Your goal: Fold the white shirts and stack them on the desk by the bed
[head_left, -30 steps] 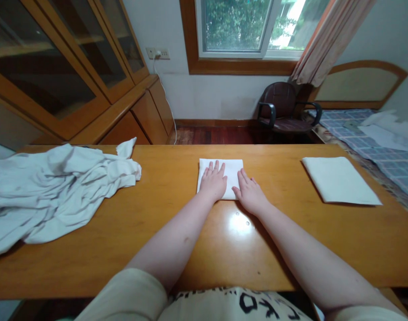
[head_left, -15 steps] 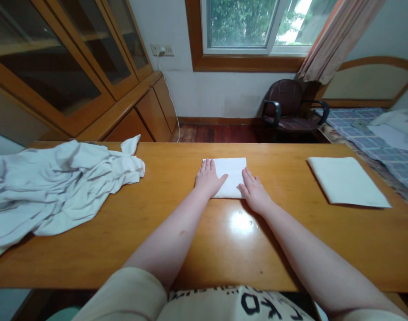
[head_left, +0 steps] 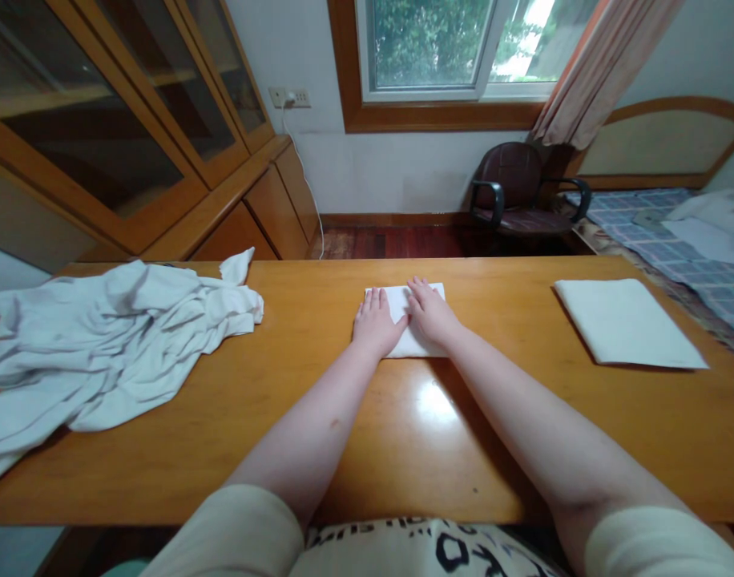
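While my left hand (head_left: 375, 325) lies over the left edge of the folded white cloth (head_left: 413, 345), my right hand (head_left: 433, 314) rests on its right half. Both grips are unclenched (palms down, fingers extended); the cloth lies on the tabletop (head_left: 235, 393) between a crumpled heap (head_left: 127, 336) and another folded piece (head_left: 631, 322).

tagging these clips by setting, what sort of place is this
Probably a room in a home, perhaps a bedroom: there is a bed with a checked cover, a pinkish curtain at the window, and a glass-fronted wooden cabinet.
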`<state>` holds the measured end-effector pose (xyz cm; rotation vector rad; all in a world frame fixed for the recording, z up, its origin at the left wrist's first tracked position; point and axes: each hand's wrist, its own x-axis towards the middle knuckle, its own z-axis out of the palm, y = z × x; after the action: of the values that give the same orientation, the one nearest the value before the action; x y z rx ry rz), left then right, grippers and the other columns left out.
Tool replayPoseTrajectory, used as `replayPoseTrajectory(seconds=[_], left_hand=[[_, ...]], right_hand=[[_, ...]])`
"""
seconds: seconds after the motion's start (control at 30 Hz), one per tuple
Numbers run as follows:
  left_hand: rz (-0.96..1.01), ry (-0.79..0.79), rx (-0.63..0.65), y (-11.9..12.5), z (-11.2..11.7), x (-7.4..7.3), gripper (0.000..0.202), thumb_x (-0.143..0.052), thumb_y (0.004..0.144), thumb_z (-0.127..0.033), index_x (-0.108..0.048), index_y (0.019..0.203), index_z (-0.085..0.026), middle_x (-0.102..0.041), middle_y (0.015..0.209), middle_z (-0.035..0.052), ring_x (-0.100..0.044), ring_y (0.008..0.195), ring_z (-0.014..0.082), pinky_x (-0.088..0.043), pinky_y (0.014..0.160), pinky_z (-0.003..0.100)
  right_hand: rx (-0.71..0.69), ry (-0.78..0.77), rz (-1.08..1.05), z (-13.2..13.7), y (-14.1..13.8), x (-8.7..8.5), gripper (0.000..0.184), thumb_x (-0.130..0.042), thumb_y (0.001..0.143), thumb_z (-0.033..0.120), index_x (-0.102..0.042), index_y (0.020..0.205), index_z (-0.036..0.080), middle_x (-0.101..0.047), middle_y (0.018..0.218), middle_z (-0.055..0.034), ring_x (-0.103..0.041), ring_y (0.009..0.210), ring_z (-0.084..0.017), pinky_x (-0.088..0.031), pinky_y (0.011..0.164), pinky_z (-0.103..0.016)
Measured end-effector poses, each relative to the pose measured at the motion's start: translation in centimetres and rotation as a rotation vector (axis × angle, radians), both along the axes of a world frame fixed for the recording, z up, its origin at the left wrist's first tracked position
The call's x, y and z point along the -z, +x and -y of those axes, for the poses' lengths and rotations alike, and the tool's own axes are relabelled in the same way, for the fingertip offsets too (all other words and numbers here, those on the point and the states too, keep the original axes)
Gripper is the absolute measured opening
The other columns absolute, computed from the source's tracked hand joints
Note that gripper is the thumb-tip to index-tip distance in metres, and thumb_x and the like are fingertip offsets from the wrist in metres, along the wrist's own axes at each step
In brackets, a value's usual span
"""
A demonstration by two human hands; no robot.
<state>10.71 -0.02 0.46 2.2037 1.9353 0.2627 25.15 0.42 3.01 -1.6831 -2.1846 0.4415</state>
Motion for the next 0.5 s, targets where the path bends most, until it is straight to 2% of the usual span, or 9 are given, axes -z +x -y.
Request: replayPoseTrajectory(seconds=[0.1,0.23,0.4,0.5], left_hand=[[0.005,0.005,-0.001,0.0,0.2,0.0,0.084,-0.031,0.086,-0.063,-0.023,0.147,-0.005,-0.021,0.154,0.0192,-0.015,0.144,0.0286,-0.019,0.115,0.044],[0.011,-0.008,-0.012,0.0,0.5,-0.1,0.084,-0.034,0.085,-0.063,-0.022,0.148,-0.008,-0.02,0.155,0.018,-0.015,0.144,0.0282,-0.018,0.115,0.044],[0.011,-0.033,0.007,-0.2,0.6,-0.2,0.087,-0.033,0.085,-0.066,-0.021,0.148,-0.008,-0.018,0.156,0.0169,-0.012,0.144,0.0282,-0.017,0.115,0.045],[-0.007,-0.037,0.08,-0.6,0.4,-0.3,0.087,-0.035,0.085,-0.066,-0.021,0.149,-0.008,-0.018,0.156,0.016,-0.012,0.145,0.0273,-0.014,0.116,0.045]], right_hand=[[0.034,0.003,0.158,-0.9,-0.8,1.2,0.05,-0.032,0.095,0.025,-0.04,0.142,0.011,-0.036,0.149,-0.0126,-0.027,0.14,-0.025,-0.018,0.113,-0.047],[0.151,0.021,0.197,-0.8,-0.3,2.4,0.054,-0.03,0.096,0.034,-0.035,0.145,0.011,-0.032,0.152,-0.0124,-0.025,0.14,-0.025,-0.02,0.112,-0.049],[0.236,-0.036,0.168,-0.2,0.9,2.7,0.059,-0.027,0.095,0.037,-0.031,0.146,0.007,-0.027,0.153,-0.016,-0.025,0.14,-0.029,-0.024,0.111,-0.049],[0.263,-0.048,0.198,0.9,1.2,2.8,0.062,-0.028,0.094,0.037,-0.029,0.146,0.004,-0.026,0.153,-0.0184,-0.026,0.139,-0.032,-0.023,0.111,-0.051]])
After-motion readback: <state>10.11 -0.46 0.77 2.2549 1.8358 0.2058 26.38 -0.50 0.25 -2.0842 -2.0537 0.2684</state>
